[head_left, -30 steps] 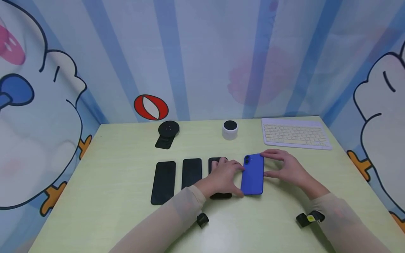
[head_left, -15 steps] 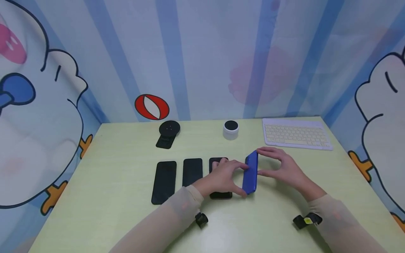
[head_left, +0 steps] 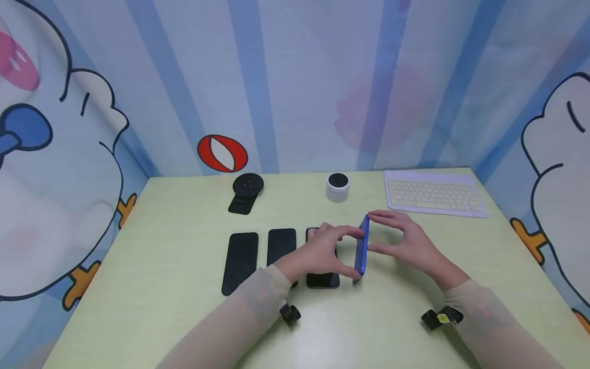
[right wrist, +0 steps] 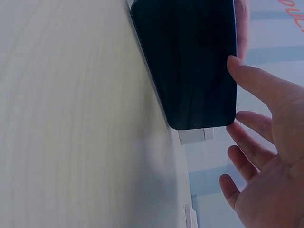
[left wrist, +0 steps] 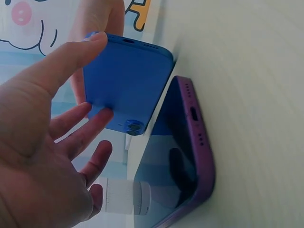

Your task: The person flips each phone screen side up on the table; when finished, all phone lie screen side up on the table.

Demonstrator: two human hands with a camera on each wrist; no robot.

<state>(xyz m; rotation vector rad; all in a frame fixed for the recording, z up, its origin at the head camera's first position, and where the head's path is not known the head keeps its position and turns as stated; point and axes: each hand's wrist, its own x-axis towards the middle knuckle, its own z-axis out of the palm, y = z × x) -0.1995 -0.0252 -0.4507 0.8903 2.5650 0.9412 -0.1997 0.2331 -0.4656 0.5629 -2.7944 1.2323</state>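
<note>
A blue smartphone stands on its long edge on the table, its back and cameras facing left. My left hand grips it from the left, thumb at the near end and fingertips against the back. On the other side, my right hand holds the upper long edge with thumb and fingertips by the far corner; its dark screen faces this hand. Under my left hand lies a dark-screened smartphone, whose purple frame shows in the left wrist view.
Two more black-screened smartphones lie in a row to the left. Further back are a black round-topped stand, a small white cylinder with a black top, and a lilac keyboard. A printed curtain hangs behind the table.
The blue smartphone has gone from lying back-up to standing on its long edge, turned up by both hands. My right hand has moved a little to the left.
</note>
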